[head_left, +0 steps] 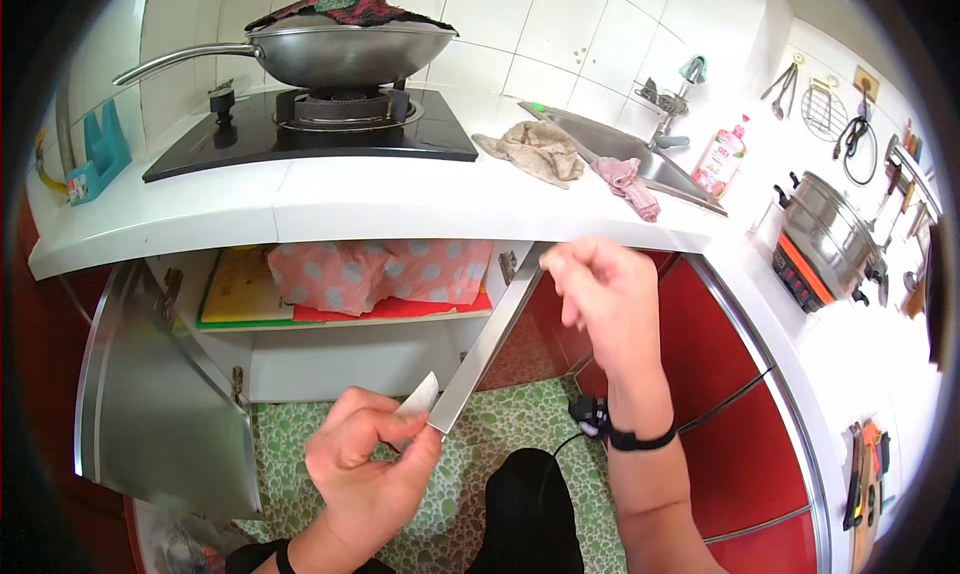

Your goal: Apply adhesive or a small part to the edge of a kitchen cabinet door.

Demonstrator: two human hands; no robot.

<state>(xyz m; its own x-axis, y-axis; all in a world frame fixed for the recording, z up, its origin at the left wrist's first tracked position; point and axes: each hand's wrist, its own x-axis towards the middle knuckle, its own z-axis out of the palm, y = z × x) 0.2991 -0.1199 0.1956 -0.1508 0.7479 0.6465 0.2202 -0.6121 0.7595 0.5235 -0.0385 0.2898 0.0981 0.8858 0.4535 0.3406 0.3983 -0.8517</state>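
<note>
My left hand is closed in a pinch at the near lower corner of the right cabinet door, which stands swung out with its silver edge toward me. A thin white piece, like folded paper or tape, sticks up from between its fingers. My right hand is raised at the upper end of that same edge, just below the countertop. Its fingers are curled together, slightly blurred, and what they hold, if anything, is too small to name. The left cabinet door, silvery inside, hangs wide open.
Inside the cabinet, a pink dotted cloth lies on the shelf. Above stand a stove with a lidded wok, a beige rag and a sink. A steamer pot is at right. My knee is below.
</note>
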